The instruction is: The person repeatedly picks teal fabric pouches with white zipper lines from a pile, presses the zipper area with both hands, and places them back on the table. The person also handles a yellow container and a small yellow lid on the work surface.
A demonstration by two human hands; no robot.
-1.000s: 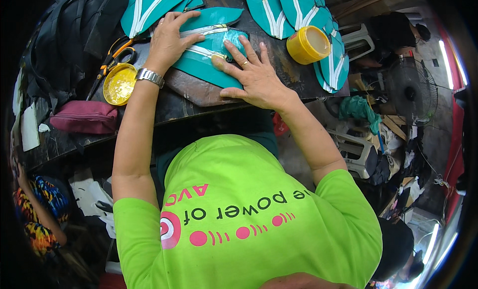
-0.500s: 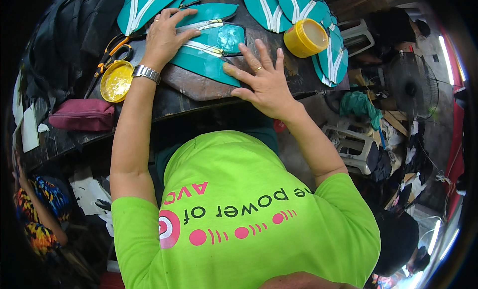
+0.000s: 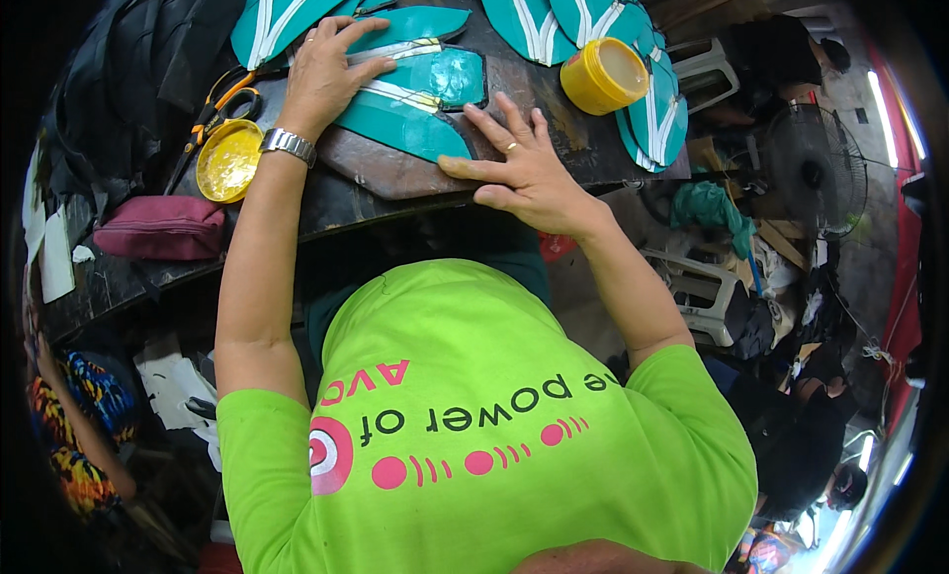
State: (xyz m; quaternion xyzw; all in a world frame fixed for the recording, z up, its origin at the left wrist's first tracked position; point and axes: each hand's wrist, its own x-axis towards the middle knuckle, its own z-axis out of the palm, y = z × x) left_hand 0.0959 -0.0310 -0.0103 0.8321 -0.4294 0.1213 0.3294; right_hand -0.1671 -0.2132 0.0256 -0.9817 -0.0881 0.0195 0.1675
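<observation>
A teal cut piece with two white zips lies on a dark brown board. Its middle panel looks glossy, as if wet. My left hand, below a metal watch, rests flat on the piece's left side with fingers spread. At the piece's near right corner is my right hand, fingers apart and nothing held; its stained index fingertip touches the edge. A yellow jar with pale contents stands open to the right. Its smeared yellow lid lies by my left wrist.
Scissors with black and orange handles lie beside the lid, near a maroon pouch. More teal pieces lie along the far side. Black material is heaped at left. A fan and stool stand off the table.
My right hand has shifted a little left and down, its index finger sliding to the piece's near corner. My left hand stays put. A person at the lower right has moved.
</observation>
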